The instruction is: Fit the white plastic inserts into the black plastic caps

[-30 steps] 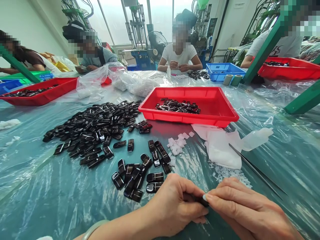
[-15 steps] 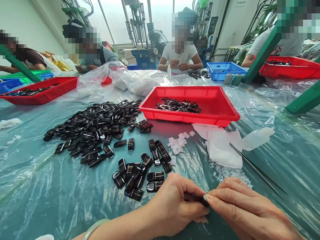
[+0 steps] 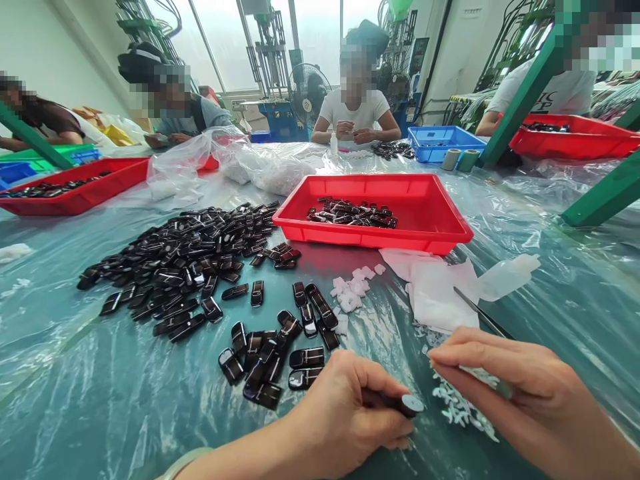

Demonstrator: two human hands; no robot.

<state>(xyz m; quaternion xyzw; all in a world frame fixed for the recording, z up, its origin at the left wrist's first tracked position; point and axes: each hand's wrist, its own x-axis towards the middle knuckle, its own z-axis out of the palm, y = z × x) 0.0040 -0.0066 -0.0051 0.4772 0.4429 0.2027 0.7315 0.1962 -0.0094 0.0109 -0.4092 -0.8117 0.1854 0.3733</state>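
My left hand, low in the middle, is closed round a dark piece whose tip carries a pale round disc facing up. To its right and apart from it, my right hand has thumb and fingertips brought together above small white scraps; whatever may be between the tips is too small to make out. Several loose black glossy pieces lie left of my left hand, beyond them a large heap of the same pieces. Small white squares sit past my left hand.
A red tray holding black pieces stands ahead. White sheets and metal tweezers lie beyond my right hand. Green posts rise at the right. People sit across the table near a blue basket and more red trays.
My right hand has drawn away from the piece in my left hand, moving right and up over the tweezers' near part. The disc on the piece's tip now shows. The view has shifted slightly.
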